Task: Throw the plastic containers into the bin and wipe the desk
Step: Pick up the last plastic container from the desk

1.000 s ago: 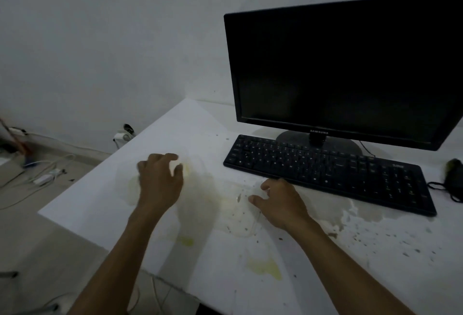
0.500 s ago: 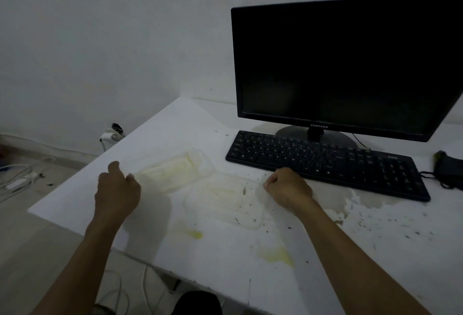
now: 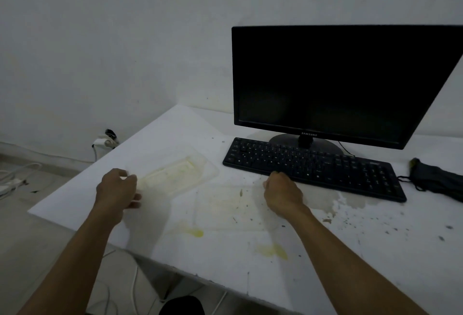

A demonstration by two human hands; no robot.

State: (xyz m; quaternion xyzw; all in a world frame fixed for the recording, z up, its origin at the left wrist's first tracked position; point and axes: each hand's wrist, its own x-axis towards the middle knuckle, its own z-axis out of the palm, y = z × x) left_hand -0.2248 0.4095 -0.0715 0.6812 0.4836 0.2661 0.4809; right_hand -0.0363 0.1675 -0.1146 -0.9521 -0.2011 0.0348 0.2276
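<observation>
Two clear plastic containers smeared with yellow residue lie on the white desk (image 3: 225,264). The left container (image 3: 178,177) lies slanted, and my left hand (image 3: 116,190) grips its near left end with curled fingers and thumb. The right container (image 3: 230,204) lies flat in front of the keyboard. My right hand (image 3: 281,194) curls over its right edge; the fingertips are hidden. Yellow spills (image 3: 271,251) and dark specks mark the desk near its front edge.
A black keyboard (image 3: 313,167) and a black monitor (image 3: 338,84) stand behind the containers. A dark pouch (image 3: 436,179) lies at the far right. A wet stain (image 3: 335,202) spreads under the keyboard's front. Cables and a wall socket (image 3: 105,142) are on the left.
The view has shifted slightly. My left hand has closed on the left container's end, and my right hand stays at the right container's edge.
</observation>
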